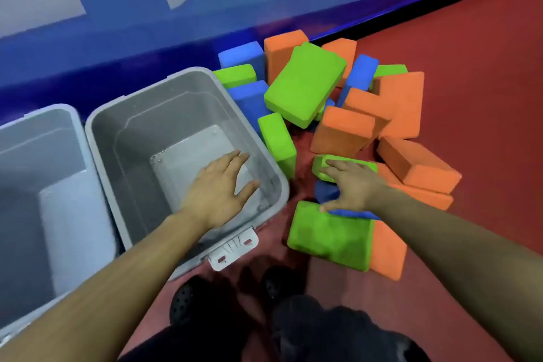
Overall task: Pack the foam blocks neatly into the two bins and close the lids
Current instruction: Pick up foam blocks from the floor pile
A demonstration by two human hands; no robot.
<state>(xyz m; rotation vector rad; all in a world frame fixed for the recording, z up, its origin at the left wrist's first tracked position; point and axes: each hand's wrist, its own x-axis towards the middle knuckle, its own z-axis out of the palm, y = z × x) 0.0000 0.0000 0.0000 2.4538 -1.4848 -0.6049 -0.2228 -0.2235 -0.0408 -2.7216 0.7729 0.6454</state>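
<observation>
Across the upper frame: blue padded wall (117,38), pale lettering at upper left; red floor (484,67) fills the right side.

Item 1. Right grey bin (188,79), centre-left, lid off, nothing inside; white latch (233,248) on its near rim. No lid in view.

Item 2. Left grey bin (17,132), left edge of frame, partly cropped, also holding no blocks.

Item 3. Heap of foam blocks, centre-right, on the floor beside the right bin, none packed yet. Largest: green block (305,88) tilted on top of the heap; near green block (329,236) at lower centre; orange blocks (417,164) to the right; blue blocks (244,56) at the back against the wall.

Item 4. Small green block (346,163), mid-heap, lying over a dark blue block (324,191).

Item 5. Left hand (217,185), over the right bin's interior, fingers spread wide and straight, holding nothing.

Item 6. Right hand (349,182), spread across the small green block, thumb (326,207) reaching down to the near green block's top edge; fingers wide, not yet closed round anything.

Handling note, as judgement: the step is the first pick. Foam gives, so grip a block across its broad faces, not by a corner. Lay flat against a bin wall, long side parallel, building rows so the lids will later seat.
</observation>
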